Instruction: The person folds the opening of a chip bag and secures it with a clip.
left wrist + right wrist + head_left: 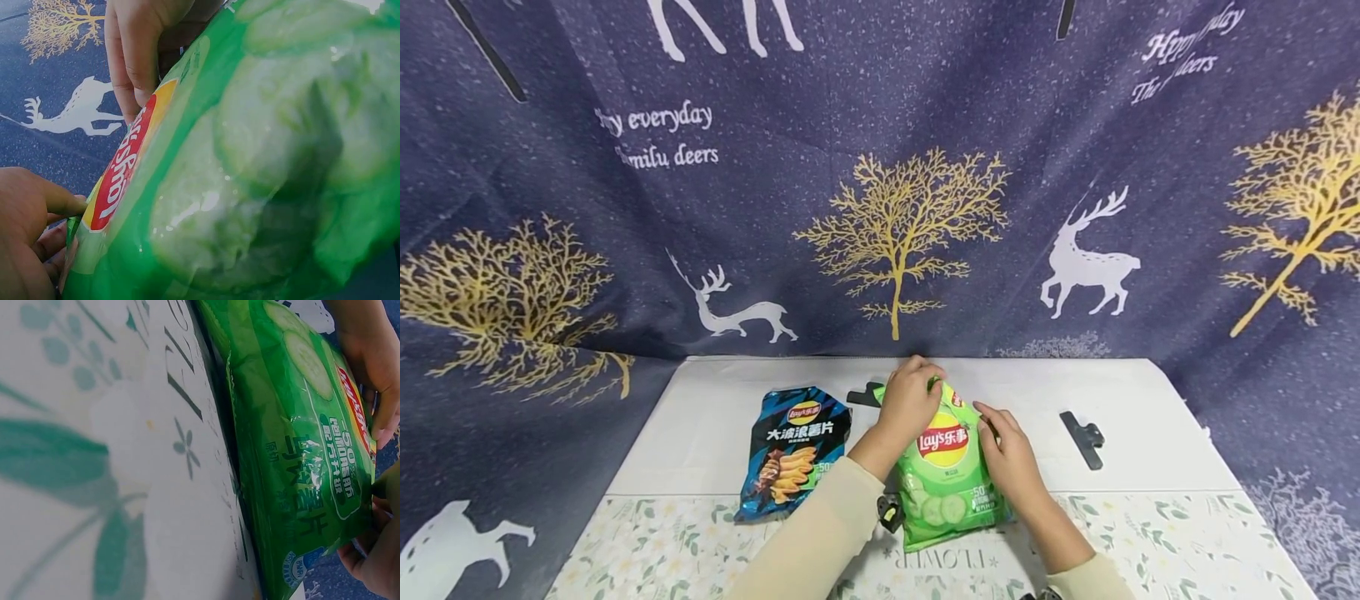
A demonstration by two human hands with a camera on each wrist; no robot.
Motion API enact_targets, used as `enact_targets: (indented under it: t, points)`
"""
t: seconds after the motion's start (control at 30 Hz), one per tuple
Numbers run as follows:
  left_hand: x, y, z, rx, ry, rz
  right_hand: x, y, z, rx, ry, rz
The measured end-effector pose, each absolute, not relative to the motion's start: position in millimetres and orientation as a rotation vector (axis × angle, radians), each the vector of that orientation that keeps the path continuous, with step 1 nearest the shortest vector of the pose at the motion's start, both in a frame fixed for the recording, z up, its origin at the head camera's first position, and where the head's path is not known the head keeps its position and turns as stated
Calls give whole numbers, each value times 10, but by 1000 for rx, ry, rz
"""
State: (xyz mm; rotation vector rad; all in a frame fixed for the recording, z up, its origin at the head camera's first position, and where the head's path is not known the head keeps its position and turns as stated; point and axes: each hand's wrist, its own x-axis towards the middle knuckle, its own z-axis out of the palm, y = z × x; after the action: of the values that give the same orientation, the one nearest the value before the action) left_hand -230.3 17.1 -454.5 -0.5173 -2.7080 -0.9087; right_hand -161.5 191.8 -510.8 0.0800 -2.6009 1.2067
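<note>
At lower centre, cucumber slices (pixel 934 510) are being displayed on a green bag (pixel 953 482); above, golden trees (pixel 896 250) on navy fabric (pixel 925 100).

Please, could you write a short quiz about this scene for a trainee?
1. True or false: in the head view, the blue bag lies left of the green bag.
2. Which is nearer to the rightmost clip: the left hand or the right hand?
3. What do both hands touch? A) a clip B) the blue bag C) the green bag

Key: 1. true; 2. the right hand; 3. C
</note>
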Motion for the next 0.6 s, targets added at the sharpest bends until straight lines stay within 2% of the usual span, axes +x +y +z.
enact_targets:
  t: [0.6]
  points:
    - [-2306,162,-4556,-563,-2686,-892,-1619,1976,-5114,52,-2630,1261]
